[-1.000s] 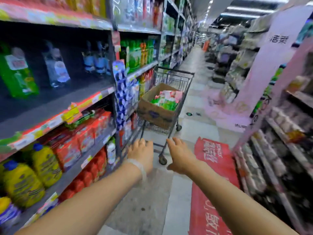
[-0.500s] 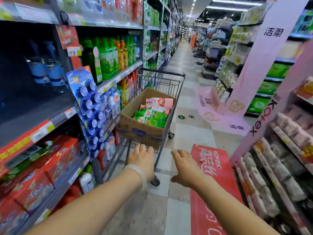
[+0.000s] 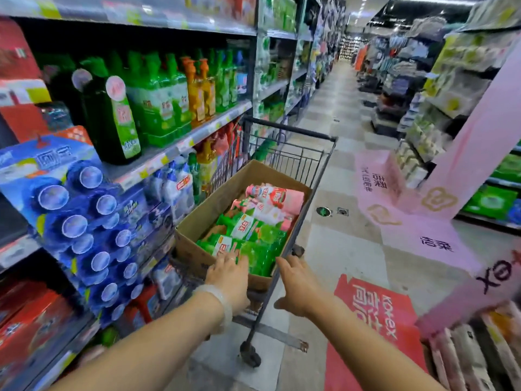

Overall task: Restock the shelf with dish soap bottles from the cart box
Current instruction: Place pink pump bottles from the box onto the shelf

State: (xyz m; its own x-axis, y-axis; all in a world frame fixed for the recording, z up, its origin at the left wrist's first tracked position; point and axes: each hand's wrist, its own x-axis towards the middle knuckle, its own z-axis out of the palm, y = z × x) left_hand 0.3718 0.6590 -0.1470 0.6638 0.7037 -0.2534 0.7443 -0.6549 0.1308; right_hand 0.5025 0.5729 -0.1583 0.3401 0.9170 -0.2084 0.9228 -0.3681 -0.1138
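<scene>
Left hand (image 3: 229, 277) fingers lie straight and slightly apart over the near rim of the cardboard box (image 3: 197, 221), tips on a green dish soap bottle (image 3: 253, 256). Right hand (image 3: 296, 286) is spread and empty beside the cart (image 3: 293, 134). Bottles lie flat in the box, long axes running roughly away; cap direction unclear.

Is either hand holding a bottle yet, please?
No: the left hand and right hand reach with straight fingers toward the box.

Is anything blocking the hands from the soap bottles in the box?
Nothing visible: the brown cardboard box is open-topped, the left hand already reaches over its near edge to the green soap bottles, the right hand hovers beside it.
</scene>
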